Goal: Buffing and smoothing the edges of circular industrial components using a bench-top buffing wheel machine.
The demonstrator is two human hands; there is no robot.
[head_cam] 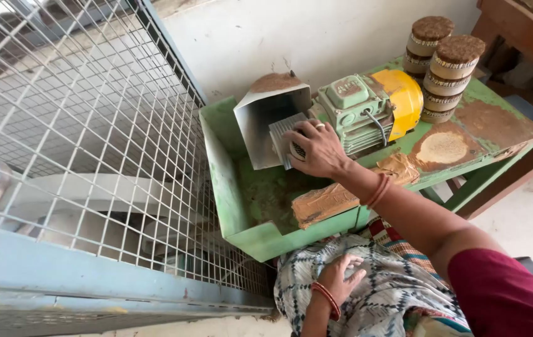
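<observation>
Here we log the right hand (317, 148) reaching far across the green metal tray (226, 181), its fingers curled and pressed around a small pale ribbed disc (286, 138) held at the mouth of the sheet-metal hood (265, 120). The disc sits just left of the green electric motor (357, 112) with its yellow end cover (404, 97), so we judge the step in hand to be the pressing of the disc edge against whatever turns inside the hood; the working part itself is hidden from us. The left hand (340, 278) rests near us on a patterned cloth (385, 299), fingers loosely spread, holding nothing. Brown dust coats the tray floor and the green bench top (497, 125). A brown block (322, 203) lies on the near rim of the tray, right of centre. Far right on the bench stand two stacks of ribbed discs (444, 62), dust on top. A wire mesh screen (79, 125) fills the left. We judge that the next move calls for a firm grip and a slow turn of the disc, fingertips kept clear of the hood opening, wrist steady above the tray.
</observation>
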